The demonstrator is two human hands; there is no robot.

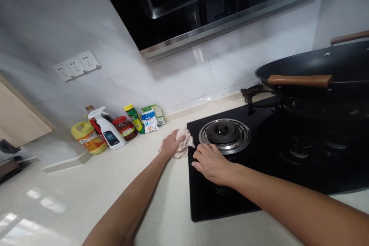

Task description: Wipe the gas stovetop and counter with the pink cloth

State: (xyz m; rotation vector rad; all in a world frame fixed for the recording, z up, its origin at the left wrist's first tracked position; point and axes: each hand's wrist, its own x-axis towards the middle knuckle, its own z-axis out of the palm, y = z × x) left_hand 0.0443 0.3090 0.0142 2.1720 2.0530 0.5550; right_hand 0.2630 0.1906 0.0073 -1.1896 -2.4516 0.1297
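Note:
My left hand [172,144] presses on a crumpled pale pink cloth [184,147], its fingers closed over it, on the pale counter just left of the cooktop. The black glass cooktop [207,203] lies to the right of the cloth. Over its left part is my right hand [212,164], beside the near left side of the round burner [223,131]. The right fingers are loosely bent, with the thumb apart from them, and I see nothing in them. Whether the fingertips touch the glass is hard to tell.
A big black wok [311,96] with wooden handles stands on the cooktop's right side. Along the wall are a yellow jug [89,138], a white spray bottle [111,132], a red-lidded jar [125,127], a green yellow-capped container [134,118] and small packets [150,122]. A range hood [201,27] hangs above.

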